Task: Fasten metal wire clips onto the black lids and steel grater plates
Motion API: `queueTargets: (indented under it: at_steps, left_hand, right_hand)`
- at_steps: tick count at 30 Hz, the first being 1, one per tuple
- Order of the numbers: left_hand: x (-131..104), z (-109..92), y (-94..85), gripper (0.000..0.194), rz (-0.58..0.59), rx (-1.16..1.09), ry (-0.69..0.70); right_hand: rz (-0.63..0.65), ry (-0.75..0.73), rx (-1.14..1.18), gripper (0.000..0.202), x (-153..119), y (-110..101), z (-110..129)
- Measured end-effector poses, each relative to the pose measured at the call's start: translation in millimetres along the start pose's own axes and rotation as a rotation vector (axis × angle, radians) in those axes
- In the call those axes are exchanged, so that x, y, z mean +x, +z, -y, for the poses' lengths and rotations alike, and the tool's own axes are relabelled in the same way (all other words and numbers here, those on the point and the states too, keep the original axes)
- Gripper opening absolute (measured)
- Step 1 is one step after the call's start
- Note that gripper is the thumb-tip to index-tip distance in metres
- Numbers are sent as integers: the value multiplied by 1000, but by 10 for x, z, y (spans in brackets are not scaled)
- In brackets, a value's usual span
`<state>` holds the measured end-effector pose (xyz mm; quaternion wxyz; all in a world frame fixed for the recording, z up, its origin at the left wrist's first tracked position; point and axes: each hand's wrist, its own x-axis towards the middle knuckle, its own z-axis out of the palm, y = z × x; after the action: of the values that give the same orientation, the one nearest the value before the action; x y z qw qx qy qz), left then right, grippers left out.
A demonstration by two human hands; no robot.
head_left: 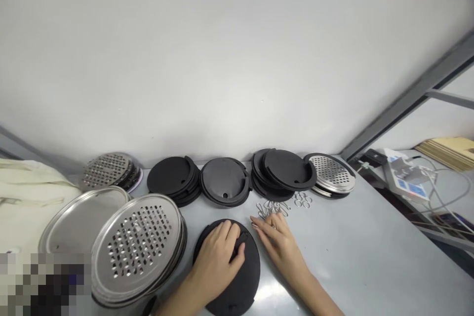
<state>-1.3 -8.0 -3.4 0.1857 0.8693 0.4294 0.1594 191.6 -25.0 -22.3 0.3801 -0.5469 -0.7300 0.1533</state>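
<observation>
A round black plastic disc (242,286) lies on the table in front of me. My left hand (218,259) rests on it with curled fingers, gripping at a dark recess near its middle; the fingertips are partly hidden. Just right of the disc, my right hand (277,242) has its thumb and forefinger brought close together over the disc's edge, and I cannot make out what is between them. Beyond its knuckles lies a small pile of bent wire hooks (272,209). Several small metal rings (302,200) lie beside the hooks.
Metal grater discs (138,242) are stacked at the left, against a plain metal disc (85,217). Along the wall stand stacks of black discs (170,175) and more grater discs (331,173). Cream cloth (33,192) lies far left; a white device (405,177) with cables is at right.
</observation>
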Motion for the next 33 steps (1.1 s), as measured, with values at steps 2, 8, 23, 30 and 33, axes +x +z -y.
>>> queueTargets:
  at_steps: [2, 8, 23, 30, 33]
  left_hand:
    - [1, 0, 5, 8, -12, 15, 2]
    - [-5, 6, 23, 9, -33, 34, 29]
    - [-7, -2, 8, 7, -36, 63, 42]
    - [-7, -8, -12, 5, -21, 84, 69]
    - [-3, -5, -13, 6, -26, 88, 74]
  right_hand:
    - [18, 24, 26, 32, 18, 39, 3]
    - [62, 43, 33, 40, 26, 71, -9]
    - [126, 77, -4, 32, -2, -62, 43]
    - [209, 42, 61, 26, -16, -33, 213]
    - [226, 42, 83, 26, -18, -22, 214]
